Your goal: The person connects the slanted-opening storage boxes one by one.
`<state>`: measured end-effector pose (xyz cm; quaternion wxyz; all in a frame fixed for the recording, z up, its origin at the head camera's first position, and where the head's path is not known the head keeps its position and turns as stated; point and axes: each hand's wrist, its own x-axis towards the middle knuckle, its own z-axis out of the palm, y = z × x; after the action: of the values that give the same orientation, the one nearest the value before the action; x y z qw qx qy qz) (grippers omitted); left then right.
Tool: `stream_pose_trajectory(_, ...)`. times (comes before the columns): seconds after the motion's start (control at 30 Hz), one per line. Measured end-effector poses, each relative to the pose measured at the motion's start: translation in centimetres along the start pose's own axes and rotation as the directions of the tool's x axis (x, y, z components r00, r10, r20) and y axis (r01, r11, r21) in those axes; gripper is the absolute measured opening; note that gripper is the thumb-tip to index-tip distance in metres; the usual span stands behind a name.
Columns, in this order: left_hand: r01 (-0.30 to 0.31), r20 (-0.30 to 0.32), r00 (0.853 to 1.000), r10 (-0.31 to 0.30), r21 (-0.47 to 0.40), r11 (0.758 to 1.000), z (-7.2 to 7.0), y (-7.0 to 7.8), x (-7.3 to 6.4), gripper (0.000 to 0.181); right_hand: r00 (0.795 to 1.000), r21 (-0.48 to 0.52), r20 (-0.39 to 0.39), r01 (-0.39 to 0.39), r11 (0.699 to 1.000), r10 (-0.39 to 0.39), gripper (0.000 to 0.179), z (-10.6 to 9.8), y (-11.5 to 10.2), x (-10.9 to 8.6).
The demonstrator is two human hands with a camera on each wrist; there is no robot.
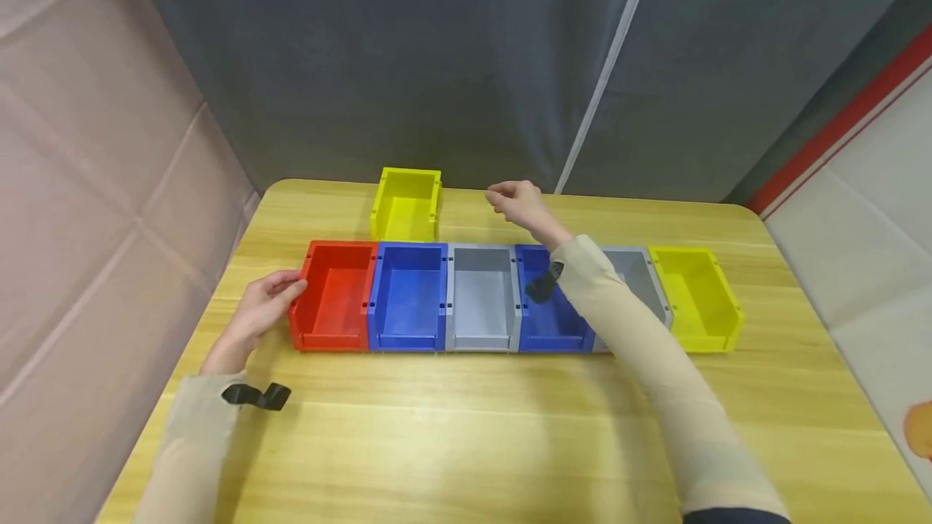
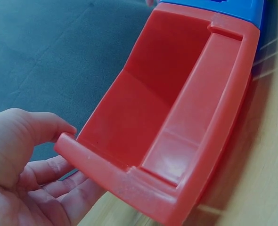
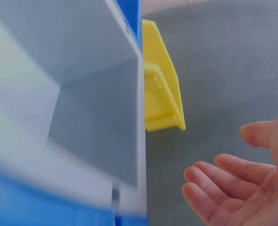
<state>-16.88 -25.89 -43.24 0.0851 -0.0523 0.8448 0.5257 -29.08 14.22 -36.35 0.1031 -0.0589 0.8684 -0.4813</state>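
Note:
In the head view, a row of storage bins runs across the table. My left hand (image 1: 264, 307) is at the row's left end, gripping the side wall of the red bin (image 1: 336, 297). The left wrist view shows its thumb at the red bin's rim (image 2: 106, 172), with the other fingers outside the wall. Beyond the row, my right hand (image 1: 518, 202) hovers with loosely bent fingers and holds nothing. A lone yellow bin (image 1: 405, 209) stands behind the row, to that hand's left. The right wrist view has the palm and fingers (image 3: 228, 179) apart from this yellow bin (image 3: 160, 89).
Rightward from the red bin come a blue bin (image 1: 409, 297), a grey bin (image 1: 484, 297), a second blue bin, a second grey one partly behind the right sleeve (image 1: 641, 346), and a yellow bin (image 1: 695, 297). A dark curtain (image 1: 408, 55) hangs behind the wooden table (image 1: 437, 435).

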Motion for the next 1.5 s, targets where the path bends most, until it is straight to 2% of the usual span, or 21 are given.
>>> stream_pose_trajectory(0.4,0.003,0.008,1.0,-0.003,-0.012,1.0,0.2,0.3,0.0,0.052,0.991,0.173,0.073,-0.124,0.977,0.113,0.04,3.8,-2.1,3.3)
stream_pose_trajectory(0.73,0.011,0.002,1.0,-0.011,-0.013,1.0,0.7,0.2,0.3,0.051,0.972,0.242,0.099,-0.23,0.943,0.212,0.048,6.3,-2.8,4.7)
stream_pose_trajectory(1.07,0.0,0.002,1.0,0.0,-0.025,1.0,0.8,0.3,0.1,0.049,0.956,0.268,0.028,-0.288,0.92,0.291,0.055,8.2,-2.7,5.7)
stream_pose_trajectory(1.3,-0.011,-0.011,1.0,0.011,-0.02,1.0,0.7,0.2,-0.1,0.049,0.96,0.223,-0.031,-0.265,0.938,0.279,0.056,9.2,-2.6,6.0)
stream_pose_trajectory(1.5,-0.002,-0.01,1.0,0.002,-0.018,1.0,0.9,0.3,-0.1,0.048,0.952,0.166,-0.076,-0.282,0.945,0.297,0.055,9.6,-2.6,6.0)
